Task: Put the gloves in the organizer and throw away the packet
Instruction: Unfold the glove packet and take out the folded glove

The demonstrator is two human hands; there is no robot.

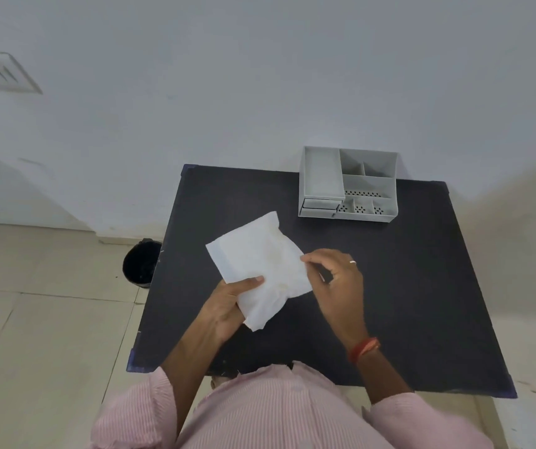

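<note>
So you've got the white packet (258,270) up off the dark surface (406,303) and held over its middle, left hand (227,306) clamped on the lower left edge with the thumb pressed flat on top, and right hand (336,280) pinching the right-hand edge between thumb and fingertips. Looks to me like you're at the opening step, about to tear or peel that side apart. Next move, I'd guess, needs the left grip to hold firm while the right pulls the edge away, then you fish the gloves out without letting the flimsy wrapper crumple around them. The grey organizer (349,184) sits at the far edge of the surface, well apart from the packet, all compartments looking empty (the tall left bin seems like the roomiest spot, but that's just my call). The black bin (141,264) is on the floor just beside the left edge of the surface, partly cut off by it, so an easy drop once the packet is empty. Stuff I can't make out: the gloves themselves aren't visible at all, I can't tell if the packet is already torn anywhere, and the organizer's little drawers are too small to read.
</note>
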